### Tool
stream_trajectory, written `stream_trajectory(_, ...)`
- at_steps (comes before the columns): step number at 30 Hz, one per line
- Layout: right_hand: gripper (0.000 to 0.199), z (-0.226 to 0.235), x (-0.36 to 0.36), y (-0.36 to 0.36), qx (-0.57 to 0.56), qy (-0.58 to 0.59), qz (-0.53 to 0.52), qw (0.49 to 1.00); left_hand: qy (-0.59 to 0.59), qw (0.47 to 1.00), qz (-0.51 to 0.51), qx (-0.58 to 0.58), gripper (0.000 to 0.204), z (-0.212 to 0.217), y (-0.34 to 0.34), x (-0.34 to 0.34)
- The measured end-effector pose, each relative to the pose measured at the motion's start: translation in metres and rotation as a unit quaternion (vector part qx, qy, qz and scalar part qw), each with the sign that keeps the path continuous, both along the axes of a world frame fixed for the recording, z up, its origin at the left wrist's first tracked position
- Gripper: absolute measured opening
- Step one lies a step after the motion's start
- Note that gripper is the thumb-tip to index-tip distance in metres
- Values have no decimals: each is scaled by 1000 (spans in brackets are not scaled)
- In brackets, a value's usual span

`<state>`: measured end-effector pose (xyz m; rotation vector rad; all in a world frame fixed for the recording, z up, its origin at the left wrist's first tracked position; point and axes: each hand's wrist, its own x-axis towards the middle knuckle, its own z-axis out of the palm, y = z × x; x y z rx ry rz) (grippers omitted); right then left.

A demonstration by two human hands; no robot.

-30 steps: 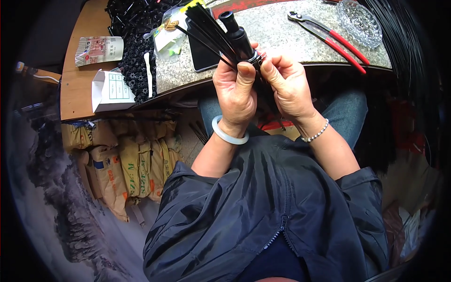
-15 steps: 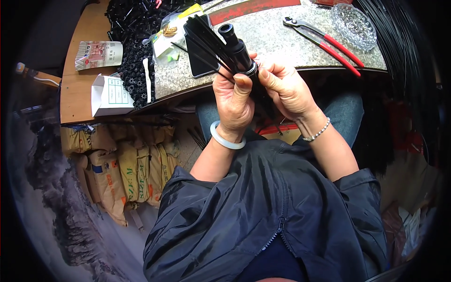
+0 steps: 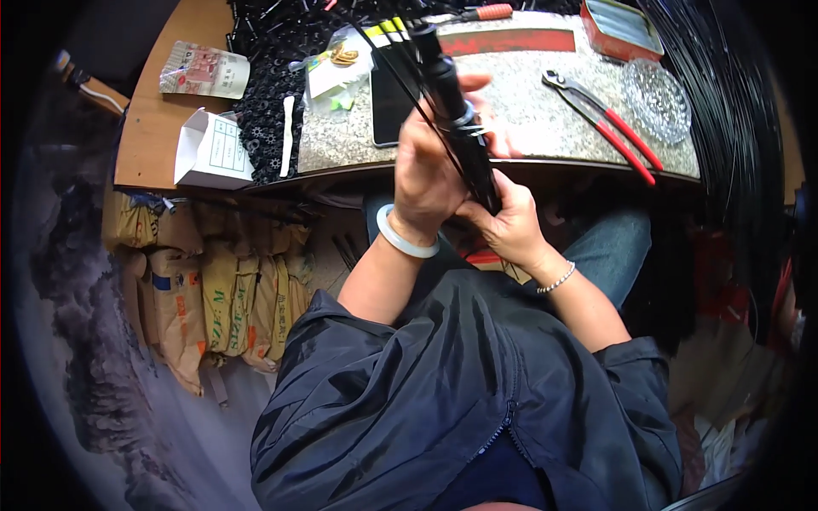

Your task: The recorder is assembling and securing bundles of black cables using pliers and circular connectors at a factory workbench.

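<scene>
A long black bundle of rods [image 3: 456,111] is held upright and slightly tilted in front of a seated person, above the near edge of a speckled stone worktop [image 3: 528,102]. The bundle is gripped around its middle by the left hand [image 3: 426,175], whose fingers are wrapped about it and whose thumb side lies against the black shaft. The lower end of the bundle is clasped by the right hand [image 3: 507,221], closed around it just below the left, the two hands touching. A pale bangle [image 3: 406,244] is worn on the left wrist, and a beaded bracelet [image 3: 558,278] on the right. A thin metal band is seen around the bundle just above the left hand.

On the worktop, red-handled pliers [image 3: 609,128] are laid to the right of the hands, with a clear glass dish [image 3: 656,98] just beyond them. A dark phone [image 3: 390,98] lies flat behind the left hand, partly hidden by it. A heap of small black parts [image 3: 268,102] is spread at the left end, beside an open white cardboard box [image 3: 213,153]. Brown paper sacks [image 3: 204,298] are stacked beneath the worktop, to the person's left.
</scene>
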<state>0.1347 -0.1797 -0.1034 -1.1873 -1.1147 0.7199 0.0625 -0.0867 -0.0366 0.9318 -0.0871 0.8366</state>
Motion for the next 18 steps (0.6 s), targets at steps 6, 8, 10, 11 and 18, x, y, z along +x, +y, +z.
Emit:
stream_trajectory(6,27,9,12,-8,8,-82,29,996,216,965,41,144,25,18,-13,-9)
stream_trajectory(8,29,13,16,-9,-40,-107,56,992,224,963,71,134,24,30,-21,-7)
stream_trajectory(10,41,32,18,-8,7,-95,45,994,228,961,110,109,25,33,-27,-6)
stream_trajectory(11,64,37,21,-8,59,-75,17,995,226,962,110,109,25,34,-29,-6)
stream_trajectory(18,79,107,30,-15,155,-365,-188,899,202,931,238,190,24,20,-35,-5)
